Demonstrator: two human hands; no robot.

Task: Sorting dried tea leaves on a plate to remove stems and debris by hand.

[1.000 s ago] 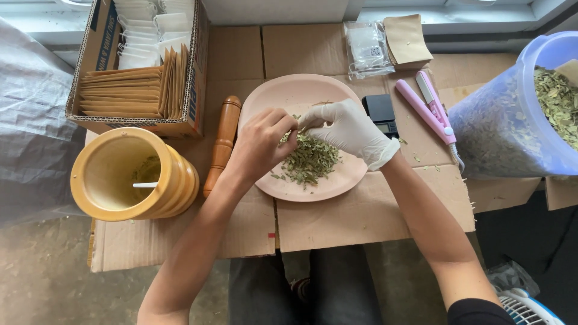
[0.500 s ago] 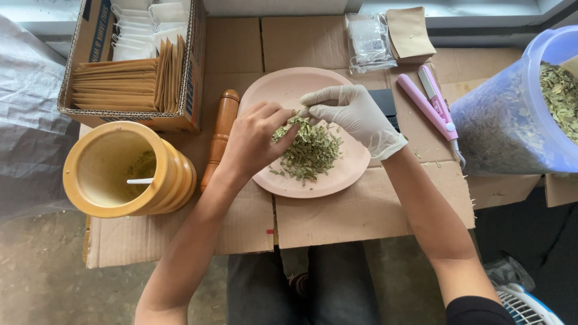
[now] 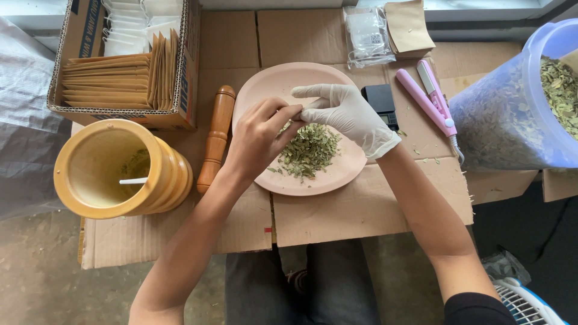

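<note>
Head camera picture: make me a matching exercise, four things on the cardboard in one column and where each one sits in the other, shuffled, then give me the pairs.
Things:
1. wooden pestle
2. dried leaves
3. pink sealer
4. brown envelopes

Places:
A. heaped on the pink plate, under the left hand and the gloved right hand
B. standing in the cardboard box
C. between the yellow mortar and the plate
D. between the black scale and the clear tub

Pairs: 1-C, 2-A, 3-D, 4-B
</note>
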